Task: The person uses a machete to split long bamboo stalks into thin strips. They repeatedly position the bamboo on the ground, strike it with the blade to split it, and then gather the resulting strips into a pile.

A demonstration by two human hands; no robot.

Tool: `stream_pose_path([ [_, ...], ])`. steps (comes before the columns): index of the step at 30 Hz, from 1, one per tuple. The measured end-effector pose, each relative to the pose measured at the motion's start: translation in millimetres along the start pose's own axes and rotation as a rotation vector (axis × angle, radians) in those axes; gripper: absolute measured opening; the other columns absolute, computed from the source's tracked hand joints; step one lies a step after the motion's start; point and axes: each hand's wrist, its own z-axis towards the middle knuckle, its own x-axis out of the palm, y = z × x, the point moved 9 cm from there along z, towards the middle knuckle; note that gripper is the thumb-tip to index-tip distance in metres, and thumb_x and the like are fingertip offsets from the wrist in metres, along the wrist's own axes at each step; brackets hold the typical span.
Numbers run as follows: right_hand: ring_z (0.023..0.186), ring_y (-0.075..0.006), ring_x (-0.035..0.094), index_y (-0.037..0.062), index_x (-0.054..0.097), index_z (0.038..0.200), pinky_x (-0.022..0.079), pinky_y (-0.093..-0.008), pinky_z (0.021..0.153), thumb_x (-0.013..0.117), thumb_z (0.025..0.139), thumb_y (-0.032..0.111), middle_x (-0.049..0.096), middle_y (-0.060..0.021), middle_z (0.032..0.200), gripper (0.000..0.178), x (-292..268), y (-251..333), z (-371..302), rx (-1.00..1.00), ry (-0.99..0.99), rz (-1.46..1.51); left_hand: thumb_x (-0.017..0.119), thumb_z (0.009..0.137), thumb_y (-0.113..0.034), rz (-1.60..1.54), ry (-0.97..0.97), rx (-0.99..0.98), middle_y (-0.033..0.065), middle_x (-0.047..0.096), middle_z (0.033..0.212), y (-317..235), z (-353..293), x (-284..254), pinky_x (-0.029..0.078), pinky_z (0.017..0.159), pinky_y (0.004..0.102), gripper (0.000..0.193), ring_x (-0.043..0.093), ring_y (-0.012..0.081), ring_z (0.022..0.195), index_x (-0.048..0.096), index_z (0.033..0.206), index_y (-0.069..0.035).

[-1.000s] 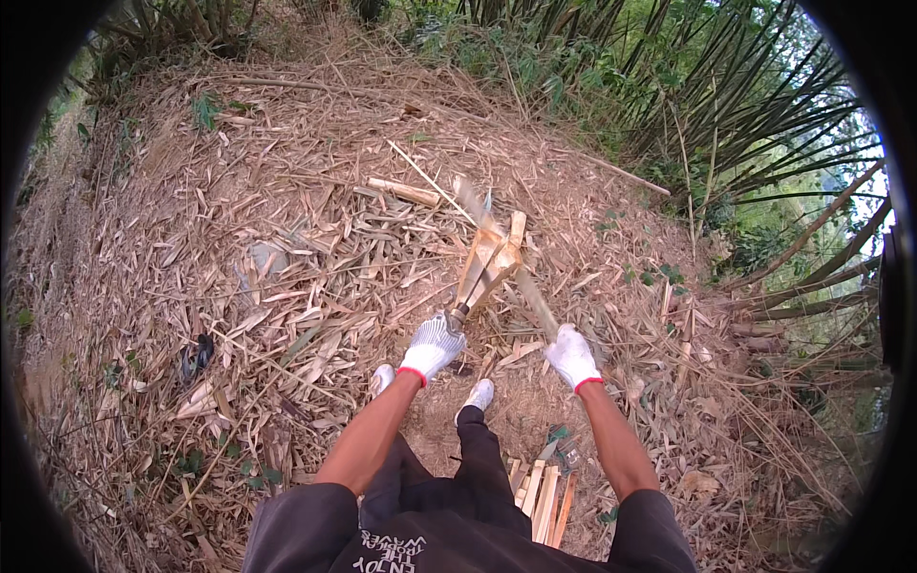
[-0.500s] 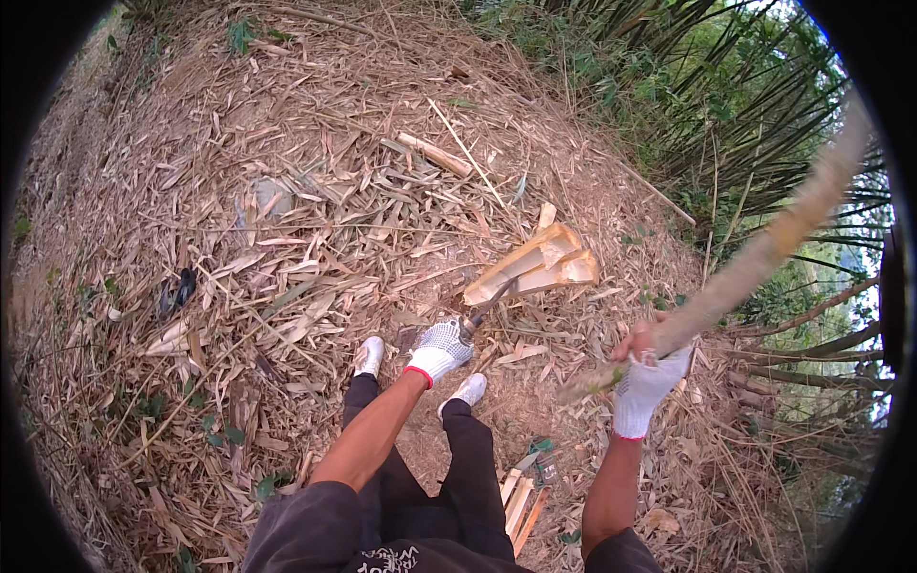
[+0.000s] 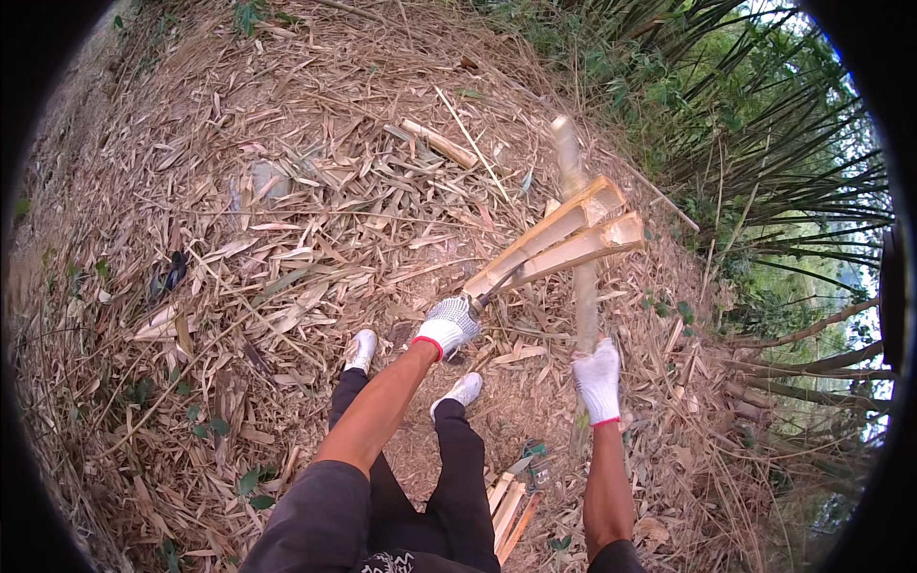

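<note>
My left hand [image 3: 449, 327], in a white dotted glove with a red cuff, is closed around the handle of a dark-bladed knife [image 3: 499, 284]. Its blade sits in a split in a piece of pale wood [image 3: 554, 234], whose two halves spread apart toward the far end. My right hand [image 3: 598, 380], in a similar white glove, grips a long, rough stick [image 3: 586, 310], blurred by motion. The stick points away from me and crosses the far part of the split wood, which hides its middle.
Dry leaves and chips cover the ground. Split wood strips [image 3: 506, 511] lie by my legs, near a small green thing [image 3: 537, 451]. A short wood piece [image 3: 439, 143] lies farther off, a dark object [image 3: 168, 276] at left. Bamboo stems [image 3: 764, 181] stand at right.
The stick has swung from the upper right down to the wood, and my right hand has moved left. The wood's far end has risen and shifted right, its split showing wider.
</note>
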Motion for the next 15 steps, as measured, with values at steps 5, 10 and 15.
stream_pose_path([
  [5,0.058,-0.0183,0.059,-0.0004,0.051,0.110,0.052,-0.0321,0.054,0.064,0.085,0.001,0.060,-0.0092,0.073,0.028,-131.3,119.3,-29.0,-0.372,-0.374,1.206,0.064,0.085,-0.034,0.012,-0.003,-0.041,0.0258,0.068,0.096,18.4,1.7,9.2,0.054,0.076,0.0473,0.037,0.067,0.0405,0.091,0.065,0.101,-0.001],
  [10,0.073,-0.0338,0.067,-0.0032,0.058,0.100,0.054,-0.0432,0.069,0.064,0.081,0.013,0.068,-0.0203,0.084,0.026,53.6,-23.9,20.0,-0.069,-0.042,-0.020,0.057,0.087,-0.033,0.015,0.054,0.005,0.0262,0.067,0.099,-13.5,11.9,9.1,0.053,0.078,0.0481,0.036,0.066,0.0403,0.094,0.063,0.107,-0.003],
  [15,0.081,-0.0422,0.067,-0.0067,0.060,0.093,0.053,-0.0446,0.069,0.064,0.076,0.017,0.066,-0.0306,0.087,0.030,77.3,-47.8,22.7,0.092,0.234,-0.083,0.057,0.084,-0.034,-0.017,0.071,-0.057,0.0239,0.068,0.103,10.5,32.7,15.3,0.054,0.082,0.0460,0.039,0.067,0.0401,0.094,0.068,0.105,-0.003],
])
